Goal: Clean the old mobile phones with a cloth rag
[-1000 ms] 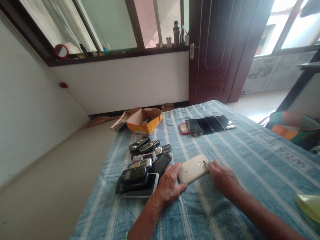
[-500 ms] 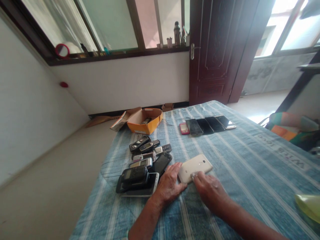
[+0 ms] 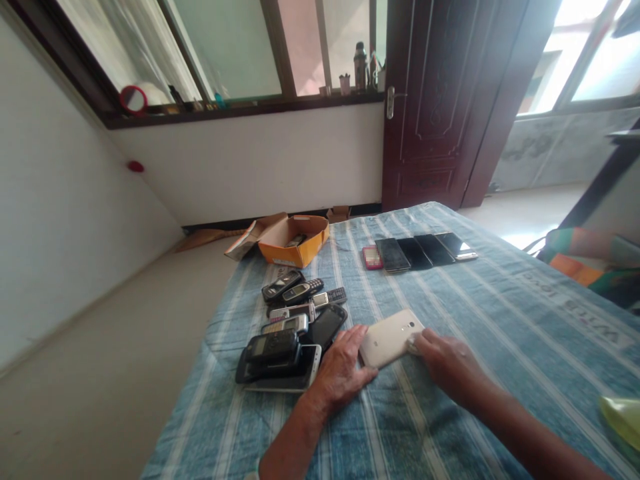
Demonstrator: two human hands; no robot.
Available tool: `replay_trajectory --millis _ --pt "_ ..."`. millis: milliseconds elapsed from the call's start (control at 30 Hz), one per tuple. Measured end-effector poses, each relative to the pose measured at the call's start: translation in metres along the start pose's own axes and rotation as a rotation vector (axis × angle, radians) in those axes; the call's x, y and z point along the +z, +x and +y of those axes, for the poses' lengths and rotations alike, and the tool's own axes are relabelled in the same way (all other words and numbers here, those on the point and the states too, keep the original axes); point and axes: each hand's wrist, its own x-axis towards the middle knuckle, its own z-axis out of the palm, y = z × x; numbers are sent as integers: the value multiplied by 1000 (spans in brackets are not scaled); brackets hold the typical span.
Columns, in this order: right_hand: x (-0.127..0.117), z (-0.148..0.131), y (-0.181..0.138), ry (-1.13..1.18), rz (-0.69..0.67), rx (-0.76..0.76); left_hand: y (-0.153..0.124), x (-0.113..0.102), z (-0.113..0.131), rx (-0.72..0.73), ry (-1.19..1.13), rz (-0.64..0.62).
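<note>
A pale gold smartphone (image 3: 390,338) lies back side up on the blue striped cloth, its camera end pointing away to the right. My left hand (image 3: 345,365) grips its near left end between thumb and fingers. My right hand (image 3: 447,357) is closed in a pinch on a small white wipe (image 3: 413,344), which touches the phone near its right end. Most of the wipe is hidden by my fingers. Just left of my left hand is a pile of old mobile phones (image 3: 275,348), with a white-edged smartphone (image 3: 310,373) at the bottom.
An open orange cardboard box (image 3: 295,253) stands beyond the pile, a phone inside. Several dark smartphones (image 3: 415,254) lie in a row at the back, beside a small red-edged item (image 3: 372,258). A yellow-green object (image 3: 620,417) is at the right edge.
My right hand has slid the wipe rightward along the back of the phone, toward its camera end. My left hand keeps its hold. The whole view has shifted slightly.
</note>
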Motion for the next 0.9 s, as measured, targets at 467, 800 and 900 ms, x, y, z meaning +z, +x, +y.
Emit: replay_trajectory --millis 467,800,900 --pt "1 -19 4 86 134 -194 0 -2 3 -3 3 -7" --pt "-14 38 9 129 29 -317 -2 -2 2 -17 -7 -18" --pt "-15 44 12 92 38 -404 -1 -2 1 -21 -14 -11"
